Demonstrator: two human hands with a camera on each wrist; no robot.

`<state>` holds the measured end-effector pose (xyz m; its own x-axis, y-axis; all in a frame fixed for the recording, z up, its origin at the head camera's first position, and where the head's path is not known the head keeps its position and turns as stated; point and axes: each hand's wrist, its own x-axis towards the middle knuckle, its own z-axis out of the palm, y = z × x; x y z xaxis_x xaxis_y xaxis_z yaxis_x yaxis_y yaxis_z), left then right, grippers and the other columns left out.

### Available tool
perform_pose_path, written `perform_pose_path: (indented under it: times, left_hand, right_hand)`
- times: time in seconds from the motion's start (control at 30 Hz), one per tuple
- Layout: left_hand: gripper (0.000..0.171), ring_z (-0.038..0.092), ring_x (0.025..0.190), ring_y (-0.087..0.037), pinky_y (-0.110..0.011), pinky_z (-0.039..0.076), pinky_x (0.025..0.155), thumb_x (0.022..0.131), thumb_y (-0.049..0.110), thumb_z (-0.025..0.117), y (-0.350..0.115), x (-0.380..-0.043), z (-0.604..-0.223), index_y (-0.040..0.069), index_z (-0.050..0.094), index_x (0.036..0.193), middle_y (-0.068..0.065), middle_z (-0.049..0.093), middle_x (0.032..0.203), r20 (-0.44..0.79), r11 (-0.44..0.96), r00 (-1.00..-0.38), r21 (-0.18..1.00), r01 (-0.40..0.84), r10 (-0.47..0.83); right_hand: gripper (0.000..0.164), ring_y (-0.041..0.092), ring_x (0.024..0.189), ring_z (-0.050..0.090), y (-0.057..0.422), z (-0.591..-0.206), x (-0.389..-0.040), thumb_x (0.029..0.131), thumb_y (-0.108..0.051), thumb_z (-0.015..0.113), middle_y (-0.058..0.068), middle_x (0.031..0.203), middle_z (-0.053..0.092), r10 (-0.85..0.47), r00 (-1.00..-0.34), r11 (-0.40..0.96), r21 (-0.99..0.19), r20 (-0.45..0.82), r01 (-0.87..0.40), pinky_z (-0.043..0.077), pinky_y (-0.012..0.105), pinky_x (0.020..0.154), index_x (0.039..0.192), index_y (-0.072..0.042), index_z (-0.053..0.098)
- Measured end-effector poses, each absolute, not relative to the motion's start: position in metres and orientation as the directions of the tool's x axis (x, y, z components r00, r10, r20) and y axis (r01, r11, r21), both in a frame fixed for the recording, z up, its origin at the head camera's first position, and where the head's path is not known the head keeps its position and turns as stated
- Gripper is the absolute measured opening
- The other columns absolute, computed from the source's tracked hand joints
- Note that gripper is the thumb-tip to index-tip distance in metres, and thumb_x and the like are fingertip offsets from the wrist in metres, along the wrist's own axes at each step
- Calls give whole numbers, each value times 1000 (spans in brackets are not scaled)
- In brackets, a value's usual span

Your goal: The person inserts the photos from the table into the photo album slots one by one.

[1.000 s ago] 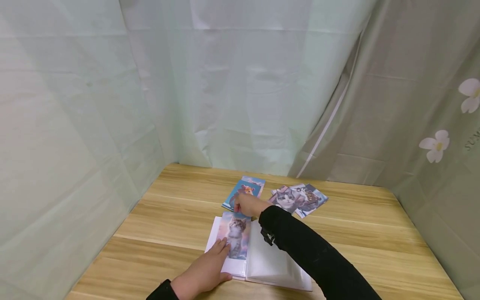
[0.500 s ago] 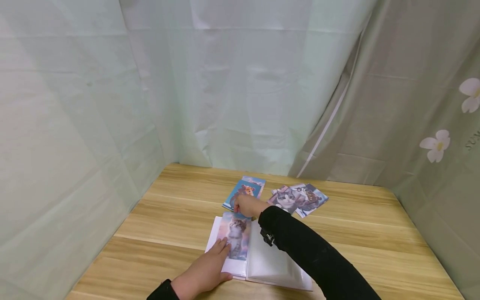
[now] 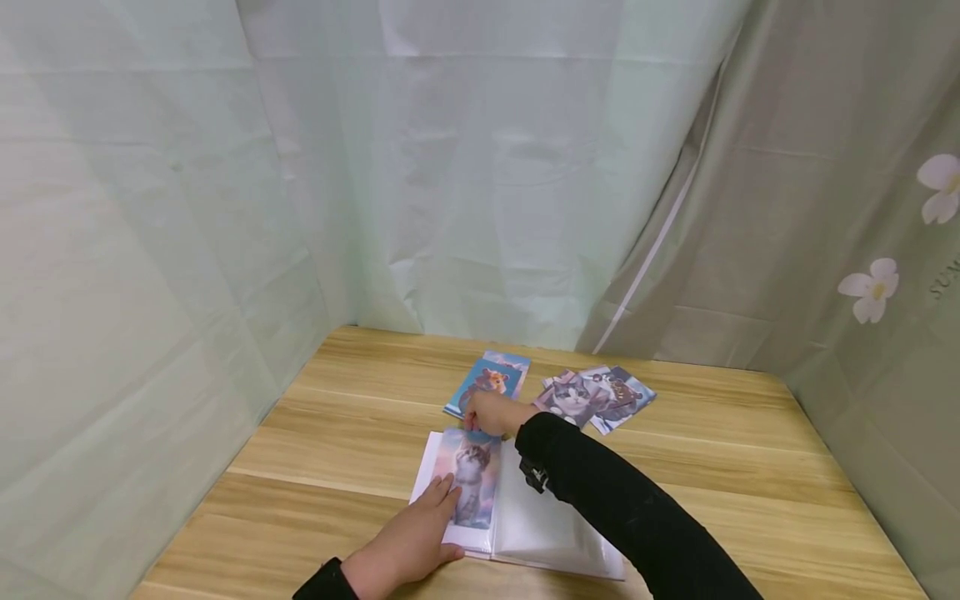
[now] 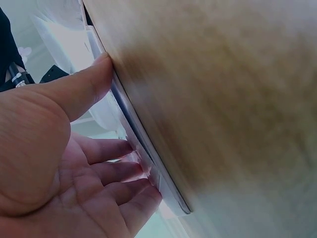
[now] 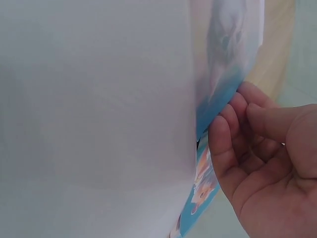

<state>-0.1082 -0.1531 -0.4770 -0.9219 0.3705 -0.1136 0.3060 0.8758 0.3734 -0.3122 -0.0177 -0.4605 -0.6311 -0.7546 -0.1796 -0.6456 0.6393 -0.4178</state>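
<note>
Kitten card [image 3: 471, 487] slightly lower, right fingers [image 5: 221, 136] around its top edge, left fingers [image 4: 116, 173] straight

Long black sleeves [image 3: 615, 496] are worn, the right one bearing a small dark fitting [image 3: 535, 475] near its cuff [image 3: 534, 432].

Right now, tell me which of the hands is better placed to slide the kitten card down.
Probably the right hand: it is at the top edge of the kitten card. The left hand rests lower, on the left side of the album.
</note>
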Motion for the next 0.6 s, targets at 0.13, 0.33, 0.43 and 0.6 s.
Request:
perform_pose_path:
  times: [0.13, 0.33, 0.43, 0.6]
  left_hand:
    - [78, 35, 141, -46, -55, 38, 109, 86, 36, 78, -153, -108, -477, -9, 48, 142, -28, 37, 153, -116, 874, -922, 379, 302, 369]
    - [79, 35, 141, -46, -55, 39, 109, 85, 37, 79, -154, -108, -478, -9, 48, 141, -28, 37, 153, -108, 876, -924, 375, 304, 367]
    - [79, 35, 141, -46, -55, 39, 108, 85, 37, 79, -154, -108, -478, -9, 48, 142, -28, 37, 154, -107, 876, -924, 376, 303, 366]
    - [79, 35, 141, -46, -55, 39, 108, 85, 36, 79, -154, -107, -477, -9, 48, 142, -28, 37, 153, -97, 870, -922, 381, 313, 374]
  right_hand:
    - [27, 4, 72, 56, -19, -461, -311, 98, 4, 55, -1, 80, 68, -762, -620, 634, -416, -188, -652, 49, 18, 69, 91, -10, 78]
    - [28, 4, 69, 53, -20, -460, -308, 98, 6, 54, 1, 79, 68, -765, -616, 627, -435, -188, -646, 47, 18, 67, 90, -9, 77]
    - [28, 5, 68, 53, -21, -460, -306, 97, 6, 54, 1, 78, 68, -760, -620, 631, -454, -197, -629, 47, 18, 66, 89, -9, 77]
    - [29, 6, 67, 53, -21, -460, -303, 98, 4, 53, -2, 75, 65, -746, -626, 647, -467, -225, -603, 48, 19, 64, 87, -10, 75]
